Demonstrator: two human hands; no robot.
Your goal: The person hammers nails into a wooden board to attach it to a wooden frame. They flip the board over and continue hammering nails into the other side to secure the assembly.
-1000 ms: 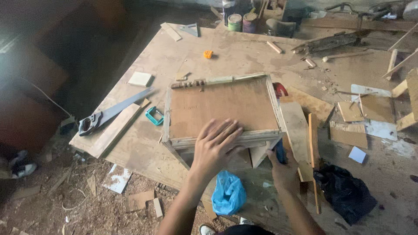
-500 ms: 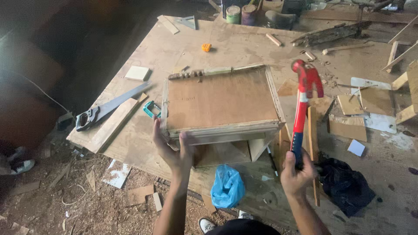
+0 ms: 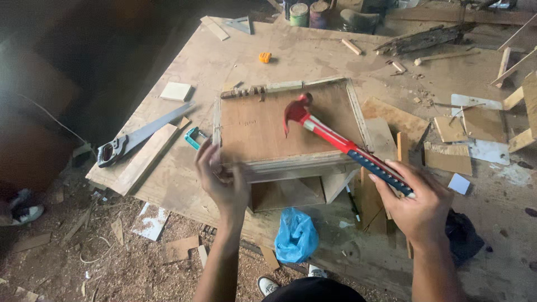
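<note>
Since half a second ago, we have swung the hammer (image 3: 335, 137) down from upright; its red head now sits over the wooden box (image 3: 291, 131), toward its 12 o'clock edge. Our right hand (image 3: 419, 204) is closed round the handle's dark grip at 4 o'clock. Our left hand (image 3: 221, 176) has slid to the box's 8 o'clock corner, fingers curled on its edge. A skewed blow could glance off and split the thin panel, or jolt the box toward our left fingers on the counter (image 3: 313, 56).

Hammer (image 3: 335, 137) now down over the box (image 3: 285, 126) (previously raised upright)
</note>
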